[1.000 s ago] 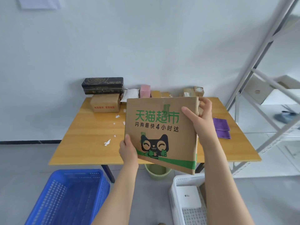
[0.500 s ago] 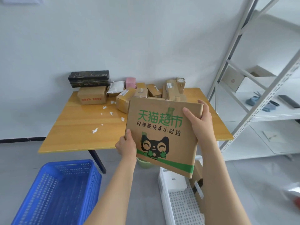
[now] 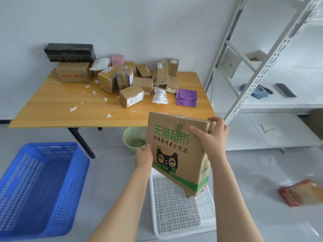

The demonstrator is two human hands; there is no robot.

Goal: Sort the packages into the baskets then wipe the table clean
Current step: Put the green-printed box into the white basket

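A large brown cardboard box [image 3: 176, 154] with green lettering and a black cat print hangs tilted over the white basket [image 3: 176, 219] on the floor. My left hand [image 3: 144, 157] grips its left edge and my right hand [image 3: 212, 135] grips its top right corner. Its bottom corner dips into the white basket. The blue basket [image 3: 40, 187] stands on the floor at the left, nothing visible in it. Several cardboard packages [image 3: 131, 79] and a white pouch [image 3: 160, 96] lie on the wooden table [image 3: 57, 109]. A folded purple cloth [image 3: 186, 97] rests near its right edge.
White paper scraps [image 3: 94, 102] litter the tabletop. A green wastebasket [image 3: 134, 138] sits under the table's front edge. A white metal shelf rack [image 3: 265, 70] stands at the right. A red and tan packet [image 3: 302, 194] lies on the floor at the far right.
Both hands have carried the big box down and to the right, from in front of the table to over the white basket. The view has swung right and down.
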